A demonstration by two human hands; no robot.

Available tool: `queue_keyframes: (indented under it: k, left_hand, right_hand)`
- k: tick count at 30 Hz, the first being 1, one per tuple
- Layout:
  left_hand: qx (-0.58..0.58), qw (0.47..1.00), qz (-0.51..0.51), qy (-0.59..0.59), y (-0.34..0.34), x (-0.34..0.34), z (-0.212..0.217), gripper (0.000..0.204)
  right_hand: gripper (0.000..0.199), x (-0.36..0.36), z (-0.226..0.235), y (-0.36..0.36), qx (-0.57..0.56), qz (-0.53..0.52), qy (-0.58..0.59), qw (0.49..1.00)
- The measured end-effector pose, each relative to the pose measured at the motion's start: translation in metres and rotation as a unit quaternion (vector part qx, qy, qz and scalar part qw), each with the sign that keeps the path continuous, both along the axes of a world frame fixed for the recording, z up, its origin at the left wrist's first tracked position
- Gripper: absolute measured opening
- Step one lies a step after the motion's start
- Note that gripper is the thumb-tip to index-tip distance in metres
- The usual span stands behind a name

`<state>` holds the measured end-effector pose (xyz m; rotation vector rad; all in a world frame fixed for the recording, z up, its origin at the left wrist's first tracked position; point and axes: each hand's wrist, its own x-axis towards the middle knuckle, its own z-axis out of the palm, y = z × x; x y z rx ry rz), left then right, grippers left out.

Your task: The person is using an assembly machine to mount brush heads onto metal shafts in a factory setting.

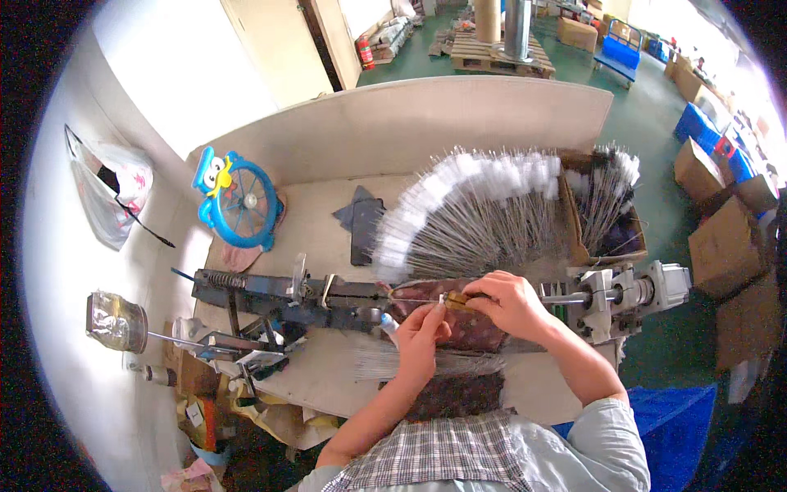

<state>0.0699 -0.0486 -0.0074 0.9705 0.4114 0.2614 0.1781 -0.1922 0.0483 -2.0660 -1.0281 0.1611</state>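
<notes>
My left hand (422, 332) is closed in a pinch on a thin wire with a small white bit showing at the fingertips. Close beside it, my right hand (504, 302) grips a short brass-coloured piece (457, 301). Both hands meet over a dark reddish patterned cloth (484, 330) on the bench machine. A white tube with a pale blue cap (388, 325) stands against the left hand; whether the hand touches it I cannot tell. Below the hands lies a bundle of thin bare wires (377, 361).
A big fan of white-tipped wire brushes (484, 213) lies behind my hands, beside a cardboard box (611, 248) holding more. The machine's dark rail (254, 289) runs left, its motor end (672, 284) right. A blue toy-shaped fan (251, 201) and a dark phone (366, 232) lie farther back.
</notes>
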Motion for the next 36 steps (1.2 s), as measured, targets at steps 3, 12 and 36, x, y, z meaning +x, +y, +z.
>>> queue_keyframes:
  k: [3,12,36]
  left_hand:
    - [0.078,0.996,-0.022,0.023,-0.009,0.009,-0.003,0.015]
    - [0.02,0.993,0.09,0.07,0.0,0.002,0.002,0.014]
    - [-0.16,0.984,0.067,0.039,0.025,-0.008,0.018,0.046]
  right_hand:
    - [0.018,0.005,0.0,-0.012,0.05,0.014,0.035,0.998]
    - [0.016,0.003,0.002,-0.015,0.05,0.114,-0.084,0.989]
    - [0.025,-0.014,0.003,0.07,-0.006,-0.001,-0.071,0.997]
